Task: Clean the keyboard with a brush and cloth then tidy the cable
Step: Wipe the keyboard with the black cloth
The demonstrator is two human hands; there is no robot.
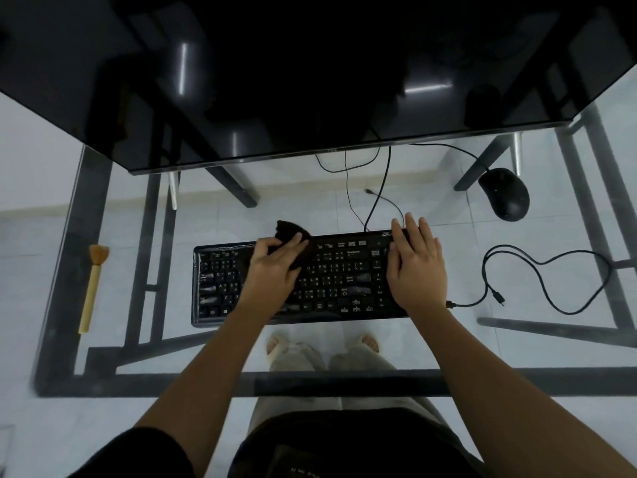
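A black keyboard (pixel 331 270) lies on the glass desk (pixel 120 339) in front of me. My left hand (pixel 274 267) presses a dark cloth (pixel 293 236) onto the upper middle keys, fingers curled over it. My right hand (pixel 415 263) lies flat on the keyboard's right end, fingers straight. A wooden-handled brush (pixel 92 288) rests on the desk far left, bristles pointing away. The keyboard's cable (pixel 377 198) runs from its back edge toward the monitor. A loose black cable (pixel 544 281) loops on the desk at right.
A large dark monitor (pixel 310 70) fills the back of the desk. A black mouse (pixel 505 193) sits at the back right with its cord trailing left. Through the glass I see the black desk frame, the tiled floor and my feet.
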